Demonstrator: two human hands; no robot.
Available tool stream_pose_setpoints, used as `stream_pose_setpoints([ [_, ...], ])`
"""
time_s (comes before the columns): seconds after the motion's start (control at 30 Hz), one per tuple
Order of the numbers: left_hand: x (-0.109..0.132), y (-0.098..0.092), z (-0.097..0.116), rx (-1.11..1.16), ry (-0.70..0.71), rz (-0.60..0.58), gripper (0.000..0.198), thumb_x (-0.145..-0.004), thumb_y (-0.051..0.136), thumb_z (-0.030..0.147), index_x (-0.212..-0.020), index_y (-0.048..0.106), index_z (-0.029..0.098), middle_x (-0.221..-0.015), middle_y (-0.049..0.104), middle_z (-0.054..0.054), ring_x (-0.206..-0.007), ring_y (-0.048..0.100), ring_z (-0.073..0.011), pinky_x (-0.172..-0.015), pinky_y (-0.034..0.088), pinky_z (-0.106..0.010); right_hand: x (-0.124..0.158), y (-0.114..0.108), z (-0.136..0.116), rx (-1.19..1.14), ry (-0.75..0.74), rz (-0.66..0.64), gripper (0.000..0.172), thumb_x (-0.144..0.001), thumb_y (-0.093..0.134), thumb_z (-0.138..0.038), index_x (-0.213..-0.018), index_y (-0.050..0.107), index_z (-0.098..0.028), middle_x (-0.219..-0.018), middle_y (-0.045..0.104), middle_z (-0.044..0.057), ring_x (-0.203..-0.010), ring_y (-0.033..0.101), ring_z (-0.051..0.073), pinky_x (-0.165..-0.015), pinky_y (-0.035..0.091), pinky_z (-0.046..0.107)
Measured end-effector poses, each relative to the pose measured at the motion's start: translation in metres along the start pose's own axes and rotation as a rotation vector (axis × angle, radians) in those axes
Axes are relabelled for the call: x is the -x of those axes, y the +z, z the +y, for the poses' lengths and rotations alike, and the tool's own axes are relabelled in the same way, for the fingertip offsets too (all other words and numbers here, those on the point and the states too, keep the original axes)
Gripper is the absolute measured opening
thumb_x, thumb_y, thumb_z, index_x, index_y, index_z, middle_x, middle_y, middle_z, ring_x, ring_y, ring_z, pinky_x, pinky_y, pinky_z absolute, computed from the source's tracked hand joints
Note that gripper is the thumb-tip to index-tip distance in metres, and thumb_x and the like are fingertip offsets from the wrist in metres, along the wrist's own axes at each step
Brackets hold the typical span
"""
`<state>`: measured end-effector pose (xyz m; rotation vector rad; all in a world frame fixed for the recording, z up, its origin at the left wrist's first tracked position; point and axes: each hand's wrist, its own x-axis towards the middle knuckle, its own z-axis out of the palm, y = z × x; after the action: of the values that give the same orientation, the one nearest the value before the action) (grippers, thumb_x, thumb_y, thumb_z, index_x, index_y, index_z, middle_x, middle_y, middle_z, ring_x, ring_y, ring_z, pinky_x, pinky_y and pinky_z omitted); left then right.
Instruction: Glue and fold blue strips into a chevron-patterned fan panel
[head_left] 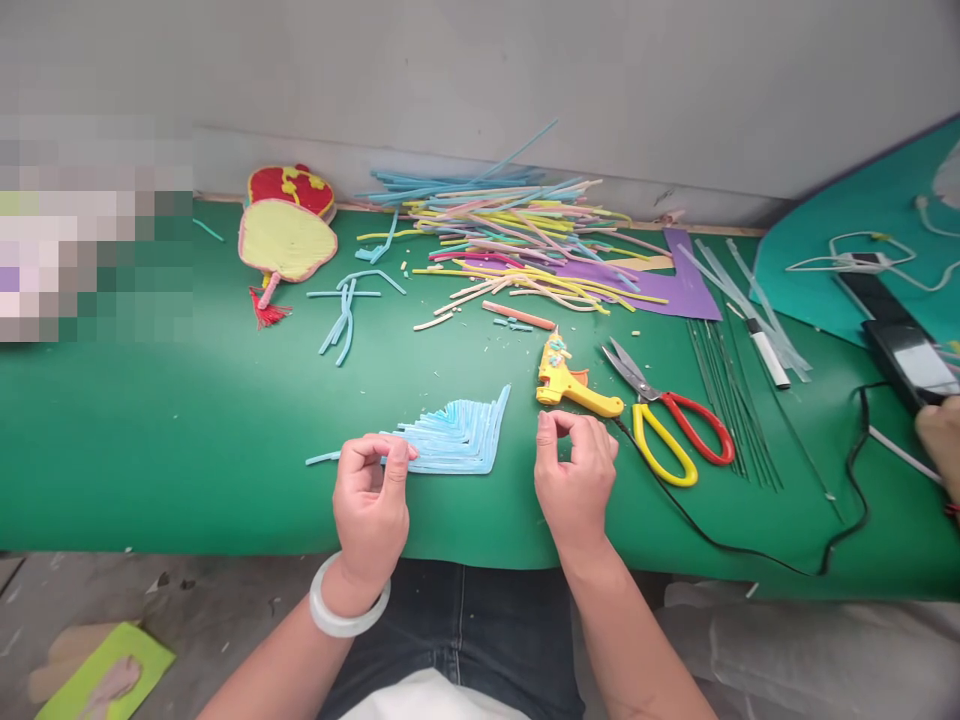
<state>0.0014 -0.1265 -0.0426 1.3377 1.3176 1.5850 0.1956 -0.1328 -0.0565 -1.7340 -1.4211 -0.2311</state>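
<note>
A light blue piece [457,438] built from glued foam strips lies flat on the green table [187,440] in front of me. My left hand [371,505], with a white bangle on the wrist, pinches the piece's left end between thumb and fingers. My right hand [574,480] hovers just right of the piece with thumb and forefinger pinched together; whether anything is between them I cannot make out. A yellow glue gun [568,384] lies just beyond my right hand, its black cord [750,555] trailing right.
Red and yellow scissors [675,425] lie right of the glue gun. A heap of coloured foam strips [510,235] and a purple sheet [686,285] sit at the back. Two fan shapes [289,235] lie back left. Another person's hand [941,440] and a phone [904,355] are at the right edge.
</note>
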Motion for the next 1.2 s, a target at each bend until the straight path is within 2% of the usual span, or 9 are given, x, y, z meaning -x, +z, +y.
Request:
stream_pose_setpoints([
  [0.13, 0.000, -0.002, -0.002, 0.078, -0.017, -0.033, 0.018, -0.098, 0.058, 0.034, -0.087, 0.055, 0.020, -0.079, 0.062, 0.000, -0.078, 0.063, -0.0139, -0.076, 0.052, -0.030, 0.000, 0.001, 0.000, 0.007, 0.002, 0.009, 0.017, -0.100, 0.054, -0.029, -0.086, 0.057, -0.021, -0.074, 0.061, 0.000, -0.073, 0.056, 0.017, -0.082, 0.040, 0.033],
  [0.23, 0.000, -0.004, -0.004, 0.146, 0.005, -0.082, 0.027, -0.104, 0.046, 0.031, -0.081, 0.054, 0.020, -0.073, 0.058, 0.001, -0.074, 0.059, -0.0135, -0.075, 0.050, -0.031, 0.000, 0.001, 0.001, 0.005, -0.010, 0.007, 0.016, -0.100, 0.054, -0.029, -0.086, 0.058, -0.021, -0.074, 0.061, 0.000, -0.072, 0.056, 0.017, -0.082, 0.041, 0.033],
  [0.4, 0.004, -0.008, -0.004, 0.119, 0.240, -0.297, 0.024, -0.103, 0.044, 0.021, -0.084, 0.059, 0.020, -0.074, 0.058, -0.001, -0.073, 0.056, -0.0147, -0.074, 0.048, -0.034, 0.001, -0.007, -0.004, -0.068, -0.119, 0.017, 0.008, -0.099, 0.056, -0.022, -0.092, 0.060, -0.021, -0.080, 0.068, 0.001, -0.076, 0.059, 0.017, -0.081, 0.042, 0.033],
  [0.5, 0.005, -0.009, -0.002, 0.073, 0.303, -0.385, 0.023, -0.103, 0.044, 0.019, -0.088, 0.061, 0.020, -0.076, 0.060, -0.002, -0.074, 0.056, -0.0153, -0.075, 0.048, -0.035, 0.006, -0.016, -0.018, -0.216, -0.197, -0.093, 0.010, -0.100, 0.053, -0.018, -0.102, 0.062, -0.022, -0.088, 0.071, 0.003, -0.081, 0.062, 0.017, -0.083, 0.043, 0.034],
  [0.63, 0.004, -0.009, 0.000, 0.063, 0.277, -0.437, 0.024, -0.103, 0.042, 0.021, -0.088, 0.060, 0.020, -0.076, 0.059, -0.002, -0.075, 0.055, -0.0159, -0.075, 0.047, -0.036, 0.017, -0.021, -0.043, -0.426, -0.226, -0.296, 0.021, -0.106, 0.043, -0.028, -0.112, 0.061, -0.022, -0.094, 0.072, 0.004, -0.087, 0.063, 0.016, -0.087, 0.042, 0.035],
  [0.7, 0.003, -0.009, 0.000, 0.031, 0.289, -0.484, 0.022, -0.102, 0.045, 0.022, -0.088, 0.060, 0.020, -0.075, 0.058, -0.002, -0.074, 0.054, -0.0159, -0.075, 0.047, -0.036, 0.022, -0.018, -0.053, -0.458, -0.254, -0.335, 0.024, -0.106, 0.041, -0.032, -0.111, 0.061, -0.020, -0.095, 0.072, 0.004, -0.088, 0.063, 0.016, -0.088, 0.041, 0.035],
  [0.87, 0.001, -0.007, 0.001, -0.020, 0.283, -0.535, 0.019, -0.100, 0.049, 0.020, -0.085, 0.062, 0.020, -0.072, 0.061, -0.001, -0.071, 0.051, -0.0156, -0.075, 0.046, -0.035, 0.025, -0.010, -0.057, -0.353, -0.341, -0.254, 0.024, -0.104, 0.043, -0.023, -0.086, 0.058, -0.020, -0.070, 0.063, 0.001, -0.071, 0.053, 0.015, -0.078, 0.038, 0.034],
  [1.03, -0.001, -0.005, 0.003, -0.047, 0.156, -0.563, 0.026, -0.100, 0.050, 0.025, -0.078, 0.062, 0.020, -0.069, 0.061, -0.001, -0.068, 0.055, -0.0147, -0.075, 0.046, -0.033, 0.023, -0.011, -0.053, -0.274, -0.422, -0.222, 0.028, -0.099, 0.049, -0.018, -0.072, 0.052, -0.021, -0.058, 0.048, -0.003, -0.063, 0.042, 0.014, -0.077, 0.039, 0.034],
  [1.2, -0.001, -0.006, 0.001, -0.088, -0.006, -0.460, 0.027, -0.102, 0.047, 0.030, -0.080, 0.060, 0.020, -0.068, 0.056, 0.001, -0.069, 0.056, -0.0144, -0.069, 0.046, -0.028, 0.011, -0.023, -0.047, -0.324, -0.446, -0.188, 0.028, -0.097, 0.049, -0.013, -0.071, 0.048, -0.022, -0.060, 0.048, -0.003, -0.063, 0.044, 0.014, -0.074, 0.042, 0.033],
])
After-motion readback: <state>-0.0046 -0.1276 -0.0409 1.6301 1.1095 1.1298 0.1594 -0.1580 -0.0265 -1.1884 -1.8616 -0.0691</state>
